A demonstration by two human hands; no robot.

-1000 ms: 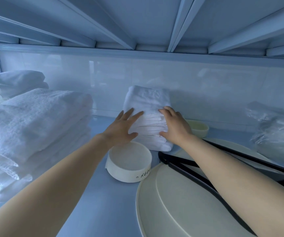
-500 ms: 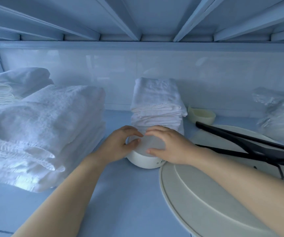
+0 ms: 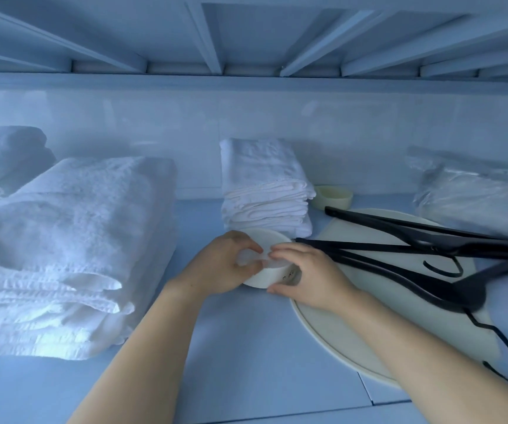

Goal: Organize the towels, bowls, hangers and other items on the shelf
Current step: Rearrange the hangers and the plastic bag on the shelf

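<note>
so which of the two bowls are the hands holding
The white bowl in front of the middle towel stack; the smaller cream bowl sits untouched behind the hangers.

The left hand (image 3: 219, 264) and the right hand (image 3: 307, 276) are not pressing on the small stack of folded white towels (image 3: 265, 191) any more. They are now sitting nearer, both curling their fingers round the small round white bowl (image 3: 265, 278) in front of it.

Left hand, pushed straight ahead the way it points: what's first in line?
The white bowl, which the left hand grips together with the right hand. Beyond it, probably the small folded towel stack; depth there is unclear.
</note>
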